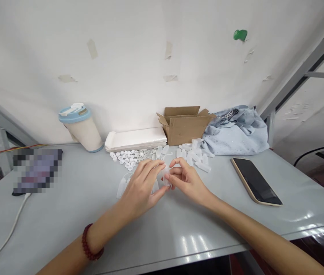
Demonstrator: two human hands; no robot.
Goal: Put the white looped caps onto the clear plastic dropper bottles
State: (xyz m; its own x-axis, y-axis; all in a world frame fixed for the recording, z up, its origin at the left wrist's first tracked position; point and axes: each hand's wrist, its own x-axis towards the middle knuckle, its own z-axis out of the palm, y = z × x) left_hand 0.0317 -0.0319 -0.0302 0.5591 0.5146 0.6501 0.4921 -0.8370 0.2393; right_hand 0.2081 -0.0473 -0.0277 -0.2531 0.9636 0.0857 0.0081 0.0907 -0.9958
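My left hand and my right hand meet over the middle of the table. Between them stands a small translucent plastic sleeve, roughly upright. My right thumb and fingers pinch it from the side. The left fingertips touch its top and the left thumb its lower end, so both hands are closed on it. Under and beside my left hand lie similar flat translucent pieces with thin loops, partly hidden. Behind the hands are a heap of small white round caps with cords and a pile of loose translucent sleeves.
Along the wall stand a cream tumbler with a blue lid, a stack of white flat boxes, an open cardboard box and a pale blue cloth bag. A phone lies right; a blurred device with a cable lies left.
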